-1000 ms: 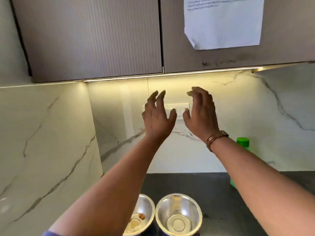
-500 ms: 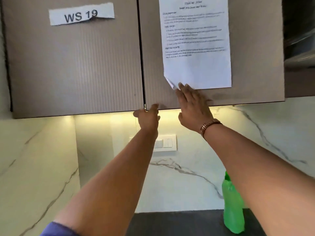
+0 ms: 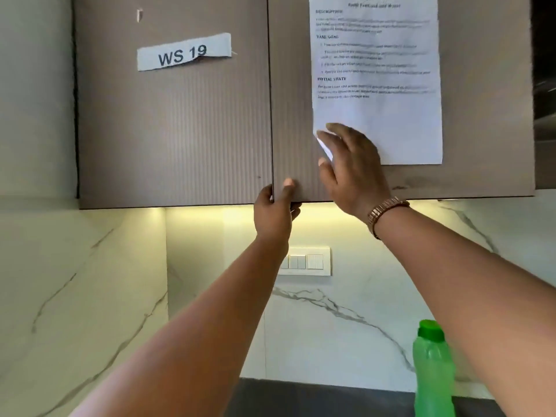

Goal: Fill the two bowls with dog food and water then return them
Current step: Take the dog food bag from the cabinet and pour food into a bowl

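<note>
My left hand (image 3: 275,213) grips the bottom left corner of the right cabinet door (image 3: 481,176), thumb on its front and fingers curled under its lower edge. My right hand (image 3: 350,173) lies flat with straight fingers against the same door, over the lower left corner of a printed paper sheet (image 3: 391,130). The door looks closed or barely ajar. A green water bottle (image 3: 433,371) with a green cap stands on the dark counter (image 3: 301,398) at the lower right. The two bowls are out of view.
The left cabinet door (image 3: 174,130) carries a "WS 19" label (image 3: 183,52). A white switch panel (image 3: 310,261) sits on the marble backsplash below the cabinets. A marble side wall (image 3: 60,296) closes off the left.
The view tilted up, so both bowls dropped out of sight. My left hand closed on the door's bottom corner. My right hand slid higher up the door onto the paper.
</note>
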